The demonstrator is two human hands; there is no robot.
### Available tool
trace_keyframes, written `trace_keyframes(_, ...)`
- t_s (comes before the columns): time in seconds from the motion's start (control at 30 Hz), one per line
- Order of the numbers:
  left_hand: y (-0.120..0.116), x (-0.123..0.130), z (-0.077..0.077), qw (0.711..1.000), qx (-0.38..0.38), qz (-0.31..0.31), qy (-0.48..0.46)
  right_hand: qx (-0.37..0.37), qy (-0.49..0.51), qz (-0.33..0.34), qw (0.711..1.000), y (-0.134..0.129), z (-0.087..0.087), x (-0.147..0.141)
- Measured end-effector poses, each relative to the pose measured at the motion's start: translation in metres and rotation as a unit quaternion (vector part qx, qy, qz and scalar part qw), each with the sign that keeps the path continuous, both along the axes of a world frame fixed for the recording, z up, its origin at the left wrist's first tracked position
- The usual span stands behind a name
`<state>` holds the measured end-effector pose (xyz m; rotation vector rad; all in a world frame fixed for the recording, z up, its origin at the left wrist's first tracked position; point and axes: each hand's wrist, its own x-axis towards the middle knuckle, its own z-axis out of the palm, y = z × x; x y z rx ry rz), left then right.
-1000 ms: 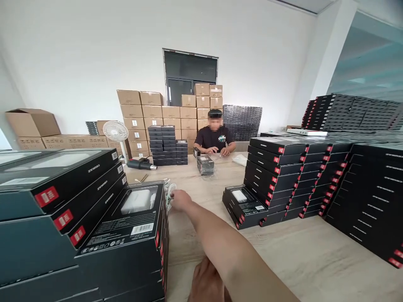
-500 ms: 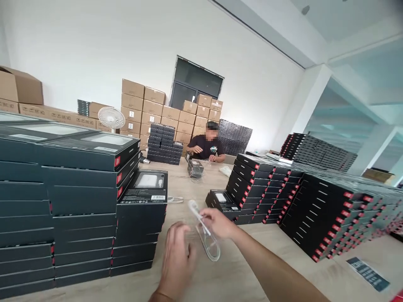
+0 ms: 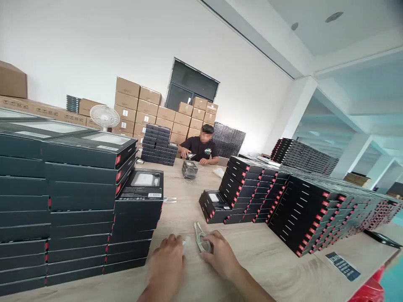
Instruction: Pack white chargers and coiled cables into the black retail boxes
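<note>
My right hand (image 3: 220,255) is closed on a coiled white cable (image 3: 200,240), fingers and thumb pinching its right side, low over the wooden table (image 3: 195,281). Its connector ends point away from me. To the left, my left hand (image 3: 166,264) is curled with the back up, apart from the coil. A small white bit (image 3: 184,243) shows by its fingertips; what it belongs to is hidden. Another white cable (image 3: 170,199) lies farther off, beside the left stack of black boxes (image 3: 138,222).
Tall stacks of black boxes with red tabs (image 3: 242,184) stand on the right. Across the table sits a person (image 3: 201,147) handling a small dark item, near a plastic-wrapped bundle (image 3: 189,170). A printed label (image 3: 342,266) lies at right. Cartons (image 3: 151,109) and a fan (image 3: 105,116) stand behind.
The cable has come down toward the table in my right hand. My left hand, fingers apart before, has curled inward. The person opposite has raised a small dark item. My view has shifted slightly right.
</note>
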<state>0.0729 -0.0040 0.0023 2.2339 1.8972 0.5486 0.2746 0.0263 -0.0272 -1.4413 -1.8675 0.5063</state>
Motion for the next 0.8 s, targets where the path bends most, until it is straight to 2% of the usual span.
trace_keyframes(0.13, -0.001, -0.003, 0.009, 0.998, -0.039, 0.053, -0.005, 0.008, 0.071, -0.028, 0.997, 0.049, 0.013, -0.042)
trace_keyframes(0.2, -0.001, -0.003, 0.008, 0.997, -0.054, 0.051, -0.017, 0.02, 0.103, -0.026, 0.994, 0.069, 0.025, -0.061)
trace_keyframes(0.27, 0.0, -0.002, 0.005, 0.997, -0.054, 0.034, -0.039, 0.028, 0.121, -0.015, 0.992, 0.077, 0.037, -0.068)
trace_keyframes(0.4, 0.001, -0.003, 0.001, 0.997, -0.051, 0.008, -0.05, -0.016, 0.108, 0.0, 0.994, 0.064, 0.043, -0.042)
trace_keyframes(0.5, 0.0, -0.003, 0.001, 0.997, -0.079, 0.014, -0.008, -0.112, 0.077, 0.023, 0.99, 0.047, 0.034, -0.019)
trace_keyframes(0.6, -0.001, 0.001, 0.0, 0.997, -0.082, 0.005, -0.005, -0.211, 0.078, 0.089, 0.97, 0.039, 0.023, -0.02)
trace_keyframes(0.7, 0.001, 0.004, -0.006, 0.996, -0.046, 0.008, -0.072, -0.235, 0.135, 0.146, 0.951, 0.042, 0.019, -0.04)
trace_keyframes(0.8, 0.006, 0.003, -0.014, 0.972, -0.025, 0.007, -0.233, -0.192, 0.228, 0.164, 0.94, 0.047, 0.021, -0.05)
